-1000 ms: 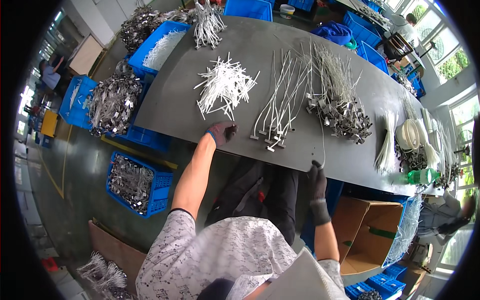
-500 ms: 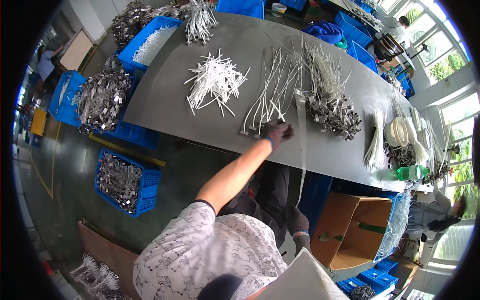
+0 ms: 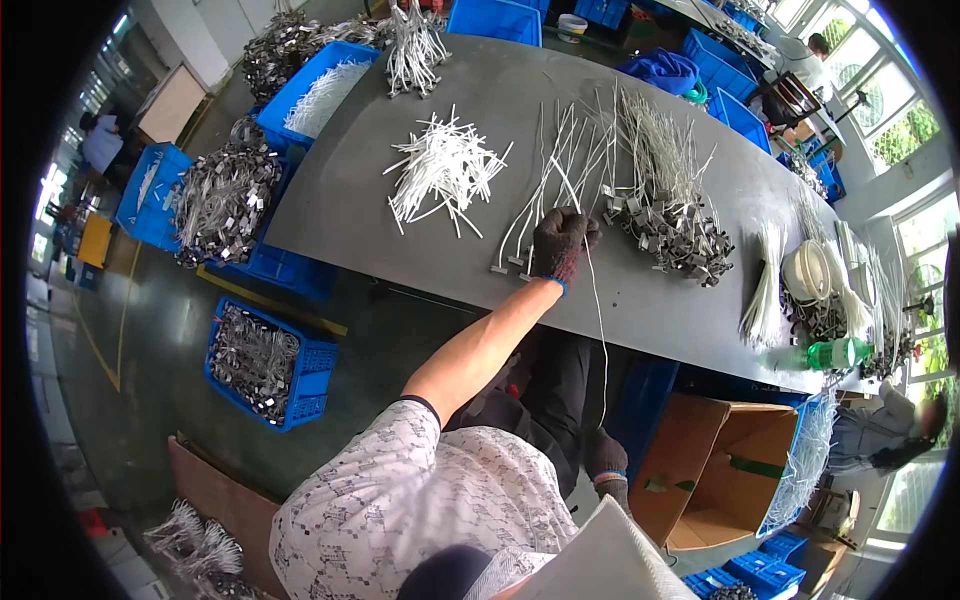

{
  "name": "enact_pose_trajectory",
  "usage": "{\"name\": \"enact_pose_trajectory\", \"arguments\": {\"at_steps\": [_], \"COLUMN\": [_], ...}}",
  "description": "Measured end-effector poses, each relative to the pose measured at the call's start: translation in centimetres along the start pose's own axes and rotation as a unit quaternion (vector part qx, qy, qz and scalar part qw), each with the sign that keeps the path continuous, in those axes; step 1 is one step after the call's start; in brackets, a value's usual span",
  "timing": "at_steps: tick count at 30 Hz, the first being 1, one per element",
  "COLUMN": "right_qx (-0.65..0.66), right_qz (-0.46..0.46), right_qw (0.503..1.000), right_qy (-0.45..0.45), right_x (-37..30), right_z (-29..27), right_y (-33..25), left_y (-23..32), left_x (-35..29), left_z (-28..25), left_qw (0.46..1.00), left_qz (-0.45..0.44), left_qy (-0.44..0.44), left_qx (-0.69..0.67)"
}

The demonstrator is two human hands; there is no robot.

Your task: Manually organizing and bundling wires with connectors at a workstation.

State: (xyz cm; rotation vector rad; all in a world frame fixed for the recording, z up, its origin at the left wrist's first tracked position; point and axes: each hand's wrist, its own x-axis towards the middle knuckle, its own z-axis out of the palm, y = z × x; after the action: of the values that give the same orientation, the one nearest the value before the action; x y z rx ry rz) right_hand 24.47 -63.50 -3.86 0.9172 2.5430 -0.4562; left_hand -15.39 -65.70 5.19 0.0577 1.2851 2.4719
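My left hand (image 3: 564, 242), in a dark knitted glove, is closed on a thin white wire (image 3: 597, 310) at the near part of the grey table (image 3: 480, 90). A short white tube (image 3: 571, 188) sticks up beyond its fingers. Low by the lap, my gloved right hand (image 3: 605, 455) is closed at the lower end of the wire, which hangs between both hands. Loose wires with small metal end pieces (image 3: 498, 268) lie around the left hand. To its left is a pile of short white tubes (image 3: 448, 172); to its right lies a bundle of wires with dark metal ends (image 3: 672, 230).
Right of the bundle are white strands (image 3: 768, 290), a white spool (image 3: 803, 268) and a green bottle (image 3: 838, 353). An open cardboard box (image 3: 660, 465) stands below the table's right side. A blue crate of parts (image 3: 318, 375) sits on the floor at left. Other people work farther off.
My left hand has moved slightly up and right. A flat, shiny strand ran down to my right hand before; now a thin wire is drawn between the two hands. The view has shifted slightly.
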Motion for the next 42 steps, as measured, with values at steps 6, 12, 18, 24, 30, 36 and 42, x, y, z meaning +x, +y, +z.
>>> {"name": "enact_pose_trajectory", "arguments": {"at_steps": [6, 12, 18, 24, 30, 36, 42], "right_qx": [0.027, -0.003, 0.501, 0.651, 0.376, 0.714, 0.235], "right_qz": [-0.015, -0.087, -0.115, -0.081, -0.295, -0.058, 0.015], "right_qw": [0.996, 0.993, 0.853, 0.749, 0.836, 0.697, 0.889], "right_qy": [0.086, 0.077, 0.094, 0.086, 0.269, -0.027, 0.393], "right_x": [0.7, 0.3, 3.4, 8.1, 10.0, 13.5, 23.4], "right_z": [0.7, 0.7, -6.6, -14.0, -12.6, -11.9, -15.5], "right_y": [-0.4, 3.1, -5.3, -11.2, -12.4, -11.7, -7.2], "left_y": [-3.8, -2.6, 0.4, -0.2, 1.2, 1.1, 2.5], "left_x": [-3.9, -0.8, -1.9, -8.0, -11.3, -8.7, -0.5], "left_z": [-0.2, -2.6, -1.1, -2.5, -4.2, -5.0, -6.2], "left_qw": [0.969, 0.931, 0.922, 0.906, 0.923, 0.914, 0.886], "left_qz": [-0.159, -0.173, -0.158, -0.205, -0.214, -0.197, -0.284], "left_qy": [-0.140, -0.274, -0.261, -0.302, -0.248, -0.260, -0.203], "left_qx": [0.126, 0.166, 0.236, 0.215, 0.199, 0.241, 0.304]}}
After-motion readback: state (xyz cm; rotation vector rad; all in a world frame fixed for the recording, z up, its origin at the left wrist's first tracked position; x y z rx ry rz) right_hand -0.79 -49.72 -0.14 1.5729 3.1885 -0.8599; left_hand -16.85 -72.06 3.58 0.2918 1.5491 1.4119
